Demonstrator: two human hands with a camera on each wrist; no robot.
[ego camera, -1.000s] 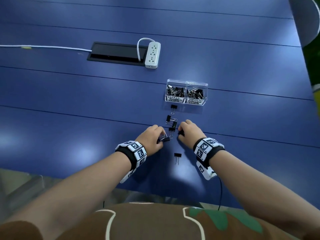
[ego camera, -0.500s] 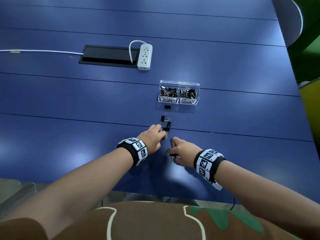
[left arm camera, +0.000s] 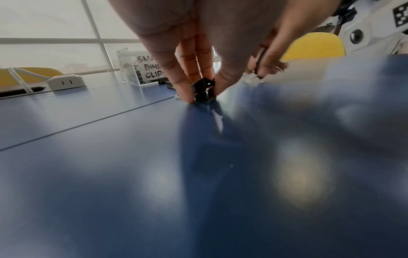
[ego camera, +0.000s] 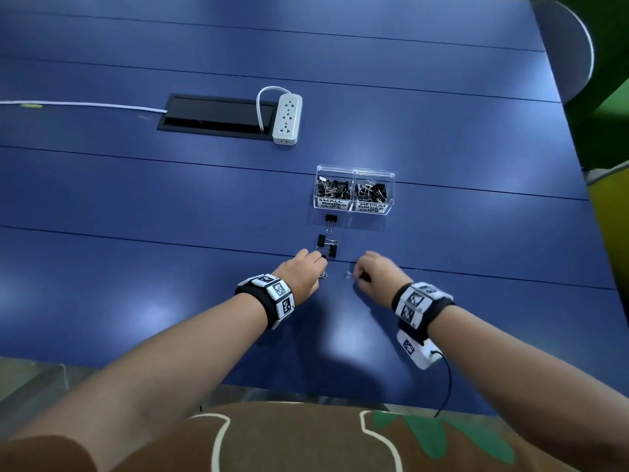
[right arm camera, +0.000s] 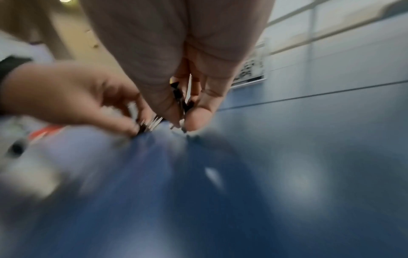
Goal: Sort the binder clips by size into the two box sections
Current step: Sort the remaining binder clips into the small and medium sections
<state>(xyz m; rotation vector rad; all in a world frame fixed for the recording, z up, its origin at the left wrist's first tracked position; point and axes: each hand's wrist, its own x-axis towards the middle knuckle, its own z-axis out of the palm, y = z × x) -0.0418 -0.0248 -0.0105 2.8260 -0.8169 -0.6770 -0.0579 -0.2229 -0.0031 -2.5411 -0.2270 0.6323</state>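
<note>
A clear two-section box (ego camera: 354, 193) stands on the blue table, labelled small on the left and medium on the right, with black binder clips in both sections. Loose black clips lie just in front of it: one (ego camera: 331, 220) near the box and two more (ego camera: 327, 246) closer to me. My left hand (ego camera: 306, 272) pinches a black binder clip (left arm camera: 203, 90) between thumb and fingers, down at the table surface. My right hand (ego camera: 372, 275) holds another black clip (right arm camera: 181, 100) between thumb and fingers; that view is blurred.
A white power strip (ego camera: 288, 119) lies beside a black cable hatch (ego camera: 214, 117) at the back, with a white cable (ego camera: 81, 105) running left. The table's right edge and a grey chair (ego camera: 571, 49) are at the far right.
My right hand took the clip that lay nearest me and lifted forward and right with it. My left hand stayed at the near clips, still pinching one.
</note>
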